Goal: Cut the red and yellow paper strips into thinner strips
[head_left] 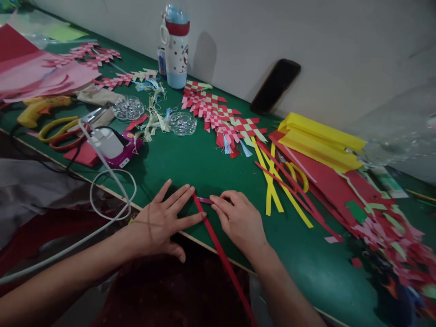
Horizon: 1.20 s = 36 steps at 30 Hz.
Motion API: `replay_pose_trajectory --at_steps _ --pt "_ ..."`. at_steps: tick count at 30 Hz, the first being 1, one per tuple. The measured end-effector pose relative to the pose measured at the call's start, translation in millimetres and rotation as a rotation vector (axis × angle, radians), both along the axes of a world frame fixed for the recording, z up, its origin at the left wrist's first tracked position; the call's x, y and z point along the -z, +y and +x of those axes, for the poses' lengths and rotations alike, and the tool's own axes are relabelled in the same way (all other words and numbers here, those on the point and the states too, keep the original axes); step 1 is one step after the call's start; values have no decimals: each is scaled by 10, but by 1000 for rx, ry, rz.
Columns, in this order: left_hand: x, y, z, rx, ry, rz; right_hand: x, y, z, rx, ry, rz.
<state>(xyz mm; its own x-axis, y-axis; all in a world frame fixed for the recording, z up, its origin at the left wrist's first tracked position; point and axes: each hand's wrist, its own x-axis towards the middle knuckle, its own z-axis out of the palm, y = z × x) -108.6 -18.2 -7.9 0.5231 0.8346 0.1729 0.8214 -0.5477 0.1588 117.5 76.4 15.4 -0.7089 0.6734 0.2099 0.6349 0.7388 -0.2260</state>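
My left hand [160,220] lies with fingers spread on the green table's front edge. Two of its fingertips press a long red paper strip [218,245] down, and the strip's lower end hangs past the edge toward me. Pinched between thumb and fingers of my right hand [240,220] is a slim purple tool [205,200] with a pale metallic tip. That tip meets the strip between my left fingertips; its exact kind is too small to tell. Yellow paper strips [268,190] and red paper strips [299,200] lie crossed to the right of my right hand.
Woven paper fish [218,113] lie along the wall, near a bottle [177,54] and a leaning phone [275,86]. Scissors [64,131], a glue gun [42,109], a white charger [107,143] with cable and bead boxes [183,123] sit left. Red paper sheets [327,195] lie right.
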Motion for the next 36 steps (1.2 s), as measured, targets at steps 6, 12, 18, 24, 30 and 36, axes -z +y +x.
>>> replay_pose_trajectory --at_steps 6,12,18,24,30,36 --pt "-13 5 -4 -4 -10 -11 9 28 -1 19 4 29" --pt "-21 -5 7 21 23 33 15 17 -21 16 -2 27" --pt "1 -5 0 70 16 26 28 6 -72 20 -15 28" --pt "20 2 -5 75 -10 -2 39 32 -104 24 -11 46" --pt "23 9 -3 81 -42 -7 28 52 -96 25 -1 36" --pt "35 17 -12 105 -30 -9 22 -6 -108 28 -20 49"
